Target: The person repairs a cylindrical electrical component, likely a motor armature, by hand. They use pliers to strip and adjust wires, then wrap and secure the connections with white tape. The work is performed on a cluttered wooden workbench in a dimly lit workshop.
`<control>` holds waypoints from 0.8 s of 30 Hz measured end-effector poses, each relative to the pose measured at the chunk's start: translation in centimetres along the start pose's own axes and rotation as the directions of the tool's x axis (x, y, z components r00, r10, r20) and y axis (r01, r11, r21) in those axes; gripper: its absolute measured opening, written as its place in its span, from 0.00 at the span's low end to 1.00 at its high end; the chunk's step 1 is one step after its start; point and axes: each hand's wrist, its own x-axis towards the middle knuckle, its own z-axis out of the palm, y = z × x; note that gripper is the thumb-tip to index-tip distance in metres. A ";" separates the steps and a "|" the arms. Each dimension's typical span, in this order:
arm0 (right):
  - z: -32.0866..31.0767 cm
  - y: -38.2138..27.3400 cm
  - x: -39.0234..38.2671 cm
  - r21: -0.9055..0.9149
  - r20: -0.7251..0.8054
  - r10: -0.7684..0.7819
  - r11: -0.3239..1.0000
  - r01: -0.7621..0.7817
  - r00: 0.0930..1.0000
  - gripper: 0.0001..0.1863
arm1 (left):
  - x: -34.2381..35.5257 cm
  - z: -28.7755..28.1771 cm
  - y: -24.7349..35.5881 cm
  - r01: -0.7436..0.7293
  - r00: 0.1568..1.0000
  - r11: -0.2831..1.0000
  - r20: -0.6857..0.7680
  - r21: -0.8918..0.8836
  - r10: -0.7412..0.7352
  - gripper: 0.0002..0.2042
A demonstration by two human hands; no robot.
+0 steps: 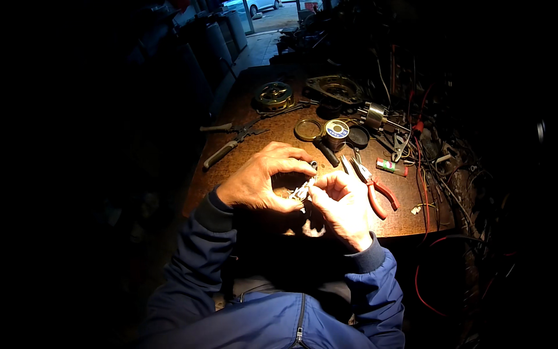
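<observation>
My left hand (261, 179) curves round a small part with pale wires (302, 189), thumb and fingers on either side of it. The part's exact kind is hard to make out in the glare. At its right side my right hand (343, 206) is closed in a pinch at the wires; whatever lies between those fingertips is too small to name. Red-handled long-nose pliers (376, 192) lie just beyond the right hand. Behind the hands are a dark tube (326, 152), a spool with a white and blue label (337, 130) and a round shallow tin (308, 130).
Worn-handled pliers (222, 153) lie at the left. Farther back sit a round metal housing (273, 96), a larger flanged housing (337, 88) and a motor rotor with a shaft (375, 116). A red and green cylinder (392, 167) and tangled wires (427, 168) fill the right edge.
</observation>
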 end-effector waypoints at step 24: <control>-0.6 1.3 -0.2 -0.103 -0.134 0.117 0.986 -0.132 0.984 0.04 | -0.1 0.2 -0.4 -0.021 1.000 1.000 -0.006 0.018 0.022 0.31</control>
